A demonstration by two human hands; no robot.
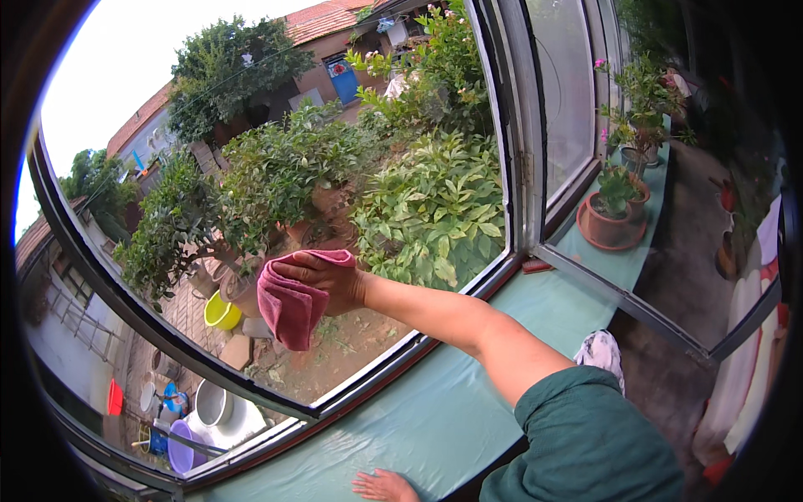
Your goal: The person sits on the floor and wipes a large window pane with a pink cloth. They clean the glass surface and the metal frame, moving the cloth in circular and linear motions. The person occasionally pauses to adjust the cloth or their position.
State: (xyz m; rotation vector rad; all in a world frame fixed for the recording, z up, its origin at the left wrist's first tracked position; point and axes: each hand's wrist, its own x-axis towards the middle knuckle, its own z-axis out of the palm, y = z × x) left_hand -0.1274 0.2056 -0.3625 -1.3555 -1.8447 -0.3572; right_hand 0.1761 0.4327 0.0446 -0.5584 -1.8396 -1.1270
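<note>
A folded dark pink cloth is bunched under the fingers of my right hand, which reaches far out from a green sleeve. The cloth is at a large window pane; whether it presses on the glass cannot be told. Lower down, my left hand rests palm down on a pale green covered windowsill, fingers somewhat apart and holding nothing. Its wrist is cut off by the picture's bottom edge. A dark metal window frame runs between the sill and the pane.
An inward-swung window sash juts over the sill's right part. Beyond its corner stand a potted succulent and a flowering plant. A red brush lies by the frame. White patterned fabric shows behind my arm. Outside are shrubs and basins.
</note>
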